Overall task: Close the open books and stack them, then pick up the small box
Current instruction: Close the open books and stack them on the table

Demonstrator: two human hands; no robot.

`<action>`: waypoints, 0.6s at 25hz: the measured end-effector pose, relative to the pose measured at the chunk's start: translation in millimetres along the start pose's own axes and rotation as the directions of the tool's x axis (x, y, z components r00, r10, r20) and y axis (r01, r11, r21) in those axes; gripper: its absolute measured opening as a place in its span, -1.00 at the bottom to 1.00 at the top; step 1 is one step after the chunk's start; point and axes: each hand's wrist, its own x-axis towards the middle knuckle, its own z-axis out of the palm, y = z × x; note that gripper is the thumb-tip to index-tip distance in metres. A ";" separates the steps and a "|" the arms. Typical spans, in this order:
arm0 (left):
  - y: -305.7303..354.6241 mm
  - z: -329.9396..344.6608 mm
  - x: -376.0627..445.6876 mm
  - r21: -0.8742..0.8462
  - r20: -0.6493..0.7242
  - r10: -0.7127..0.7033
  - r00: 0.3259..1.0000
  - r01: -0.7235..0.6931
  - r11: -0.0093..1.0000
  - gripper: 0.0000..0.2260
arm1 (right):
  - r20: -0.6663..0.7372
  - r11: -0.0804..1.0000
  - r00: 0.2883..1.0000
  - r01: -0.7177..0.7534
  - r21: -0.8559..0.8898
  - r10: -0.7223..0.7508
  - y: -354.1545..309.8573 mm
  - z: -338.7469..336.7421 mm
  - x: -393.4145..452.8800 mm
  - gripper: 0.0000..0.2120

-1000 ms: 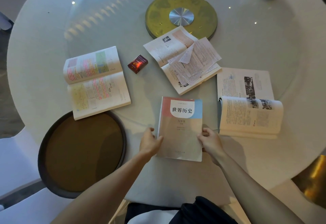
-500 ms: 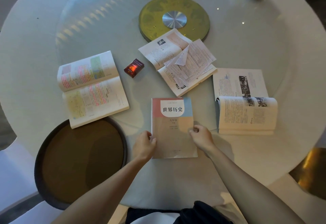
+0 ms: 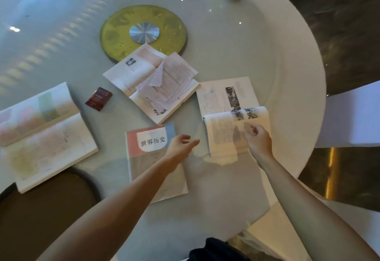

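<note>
The open book on my right lies on the table, just right of the closed book in front of me. My right hand hovers over its near page, fingers loosely curled, empty; my left hand reaches across, open and empty. I should fold the curled near half over flat, then stack it squarely. The small box waits well left.

closed book btwn hands, 3 open, red box
</note>
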 end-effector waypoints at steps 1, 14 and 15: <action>9.1 12.4 4.3 -0.003 -0.009 -0.012 1.000 0.012 1.000 -0.42 | -0.041 1.000 0.999 -0.006 -0.009 0.006 5.1 -12.3 12.2 -0.58; 43.0 90.4 39.9 -0.106 -0.206 -0.163 0.965 0.144 0.984 -0.74 | 0.188 0.977 0.960 -0.213 0.014 0.206 65.4 -73.0 103.6 -0.76; 42.5 87.1 38.8 -0.125 -0.217 -0.180 0.960 0.156 0.980 -0.76 | 0.220 0.973 0.953 -0.225 0.045 0.210 67.4 -78.5 104.4 -0.77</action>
